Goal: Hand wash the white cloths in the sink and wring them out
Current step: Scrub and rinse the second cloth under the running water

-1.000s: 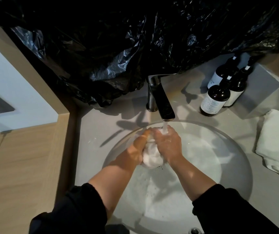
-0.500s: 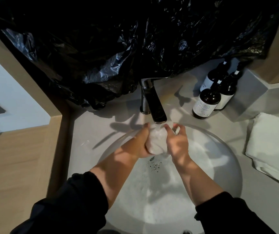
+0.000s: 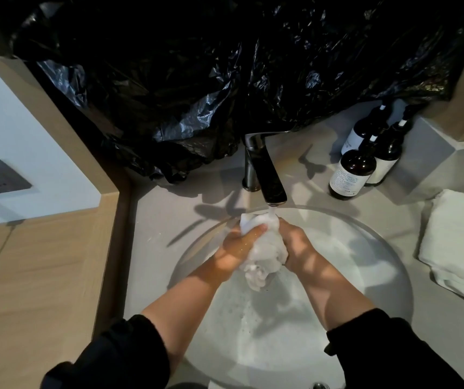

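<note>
Lowered below the faucet point(image 3: 270, 175), left hand point(image 3: 236, 248) and right hand point(image 3: 298, 245) clutch the cloth point(image 3: 264, 254), seemingly clear of the sink point(image 3: 365, 256) rim.

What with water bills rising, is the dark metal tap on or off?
On: water streams from the spout of the dark metal tap onto the bunched white cloth that the left hand and right hand grip.

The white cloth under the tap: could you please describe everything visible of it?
The bunched white fabric cloth looks wet and sudsy, crumpled into a lump above the round pale sink. The left hand and right hand grip it from either side. Water from the dark metal tap falls onto its upper end; its lower end hangs free.
</note>
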`<control>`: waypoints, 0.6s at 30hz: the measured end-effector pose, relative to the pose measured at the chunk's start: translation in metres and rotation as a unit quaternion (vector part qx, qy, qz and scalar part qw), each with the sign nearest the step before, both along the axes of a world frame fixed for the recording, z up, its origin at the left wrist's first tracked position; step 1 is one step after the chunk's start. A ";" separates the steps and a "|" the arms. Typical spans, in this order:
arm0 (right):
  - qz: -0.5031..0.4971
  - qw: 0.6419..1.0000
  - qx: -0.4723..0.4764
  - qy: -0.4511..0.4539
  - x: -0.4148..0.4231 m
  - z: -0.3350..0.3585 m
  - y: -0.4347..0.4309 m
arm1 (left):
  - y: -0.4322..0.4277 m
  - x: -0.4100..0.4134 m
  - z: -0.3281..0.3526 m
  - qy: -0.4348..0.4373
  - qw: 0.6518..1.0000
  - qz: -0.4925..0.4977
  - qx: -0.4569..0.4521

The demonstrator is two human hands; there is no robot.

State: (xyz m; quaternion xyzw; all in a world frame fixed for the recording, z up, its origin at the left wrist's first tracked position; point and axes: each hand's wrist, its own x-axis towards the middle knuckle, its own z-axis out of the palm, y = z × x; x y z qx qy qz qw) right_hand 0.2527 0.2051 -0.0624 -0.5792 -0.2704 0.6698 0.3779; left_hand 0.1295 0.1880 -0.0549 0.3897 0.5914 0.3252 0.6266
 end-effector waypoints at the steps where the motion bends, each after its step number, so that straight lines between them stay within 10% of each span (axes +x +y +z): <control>1: 0.018 0.999 -0.006 -0.026 0.001 -0.001 0.001 | 0.002 0.001 -0.005 -0.017 0.999 0.028 0.006; 7: 0.118 0.947 -0.004 -0.299 0.015 0.015 0.008 | 0.012 0.016 -0.022 -0.030 0.989 0.142 -0.015; 12: 0.097 0.990 0.018 -0.103 0.019 0.017 -0.010 | 0.019 0.018 -0.030 -0.098 0.977 0.185 -0.051; 18: -0.106 0.966 0.100 -0.213 -0.011 0.011 -0.009 | 0.021 0.014 -0.018 -0.084 0.986 0.143 -0.030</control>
